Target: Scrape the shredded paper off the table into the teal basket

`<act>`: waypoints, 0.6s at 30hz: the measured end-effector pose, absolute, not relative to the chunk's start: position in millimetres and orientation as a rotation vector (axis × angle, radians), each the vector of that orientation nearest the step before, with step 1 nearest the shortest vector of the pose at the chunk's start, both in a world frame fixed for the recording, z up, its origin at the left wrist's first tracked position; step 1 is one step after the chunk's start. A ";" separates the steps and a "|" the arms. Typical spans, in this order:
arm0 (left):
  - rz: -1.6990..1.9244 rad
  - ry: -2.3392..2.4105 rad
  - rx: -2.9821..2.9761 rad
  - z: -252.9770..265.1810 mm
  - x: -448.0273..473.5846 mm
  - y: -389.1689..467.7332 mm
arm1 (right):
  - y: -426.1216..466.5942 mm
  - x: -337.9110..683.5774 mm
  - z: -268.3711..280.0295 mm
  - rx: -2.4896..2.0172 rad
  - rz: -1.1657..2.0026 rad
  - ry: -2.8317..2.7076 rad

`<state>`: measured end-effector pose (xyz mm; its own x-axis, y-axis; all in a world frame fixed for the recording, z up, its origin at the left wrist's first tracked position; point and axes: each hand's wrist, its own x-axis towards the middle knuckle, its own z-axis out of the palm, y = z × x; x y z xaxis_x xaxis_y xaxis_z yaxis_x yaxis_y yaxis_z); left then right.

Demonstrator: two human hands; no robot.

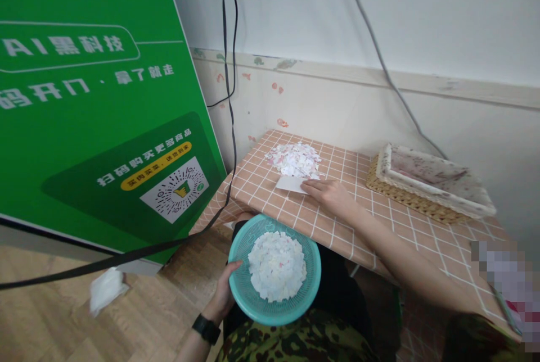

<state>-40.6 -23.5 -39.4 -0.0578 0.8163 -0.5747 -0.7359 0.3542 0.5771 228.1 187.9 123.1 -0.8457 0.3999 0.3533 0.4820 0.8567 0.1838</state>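
Observation:
My left hand grips the left rim of a round teal plastic basket, with the thumb over the edge and the other fingers hidden underneath. Many small white paper scraps lie in the basket, which is just below the table's front edge. On the table, my right hand holds a flat white card by its right end. Directly behind the card, touching or nearly so, is a loose heap of torn paper pieces, mostly white with some pinkish bits.
A brown checked cloth covers the table. Toward the back right stands a wicker basket with a patterned lining. A green cabinet rises at left, a black strap crossing before it. White plastic lies on the floor.

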 end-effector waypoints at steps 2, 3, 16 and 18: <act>1.274 1.018 0.103 -41.4 -41.1 -23.5 | 189.0 228.5 123.3 -0.673 -0.364 -2.715; 1.279 1.019 0.104 -42.2 -41.3 -23.5 | 189.4 228.7 123.7 -0.679 -0.356 -2.709; 1.309 1.034 0.086 -39.2 -40.7 -23.7 | 208.8 219.1 122.3 -0.930 -0.040 -2.493; 1.311 1.027 0.091 -39.8 -40.9 -23.4 | 214.4 216.9 124.1 -1.021 0.047 -2.439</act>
<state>-40.9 -23.4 -39.8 -0.0933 0.8191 -0.5660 -0.7458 0.3191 0.5848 216.9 214.4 124.1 -0.5987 0.6774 0.4274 0.6605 0.7194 -0.2149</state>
